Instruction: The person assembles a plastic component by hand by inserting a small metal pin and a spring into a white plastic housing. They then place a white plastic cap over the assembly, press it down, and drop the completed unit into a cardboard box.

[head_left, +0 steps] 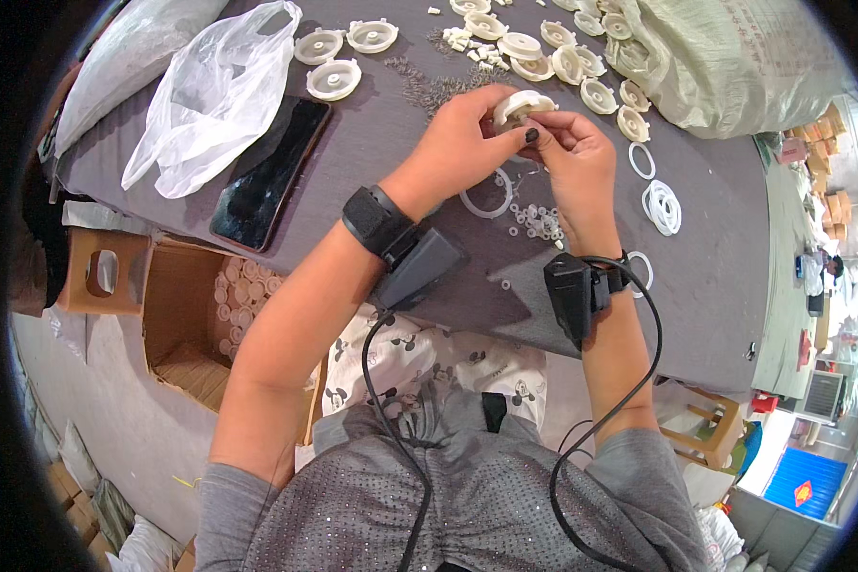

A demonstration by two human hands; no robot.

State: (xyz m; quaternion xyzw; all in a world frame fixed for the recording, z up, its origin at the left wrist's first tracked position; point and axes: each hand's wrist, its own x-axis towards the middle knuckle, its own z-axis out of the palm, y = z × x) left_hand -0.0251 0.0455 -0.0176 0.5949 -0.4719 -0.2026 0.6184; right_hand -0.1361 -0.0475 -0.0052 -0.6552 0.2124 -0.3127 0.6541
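Note:
Above the dark table, my left hand (472,133) is closed round the edge of a round cream plastic cap (524,105), its underside with a raised centre turned partly towards me. My right hand (582,153) is closed too, its thumb and fingertips pinched against the cap's near right edge; whether a small part is also between them is hidden. Below the hands lie a translucent ring (487,195) and a scatter of small white rollers (541,222). Just beyond my left hand spreads a pile of small metal springs (439,86). Small white blocks (459,40) lie behind the springs.
Similar caps (567,65) lie at the back, with several more (334,80) at the back left. White rings (663,208) are stacked at the right. A phone (272,172), a plastic bag (214,95) and a large sack (725,62) flank them. A cardboard box (176,319) stands below left.

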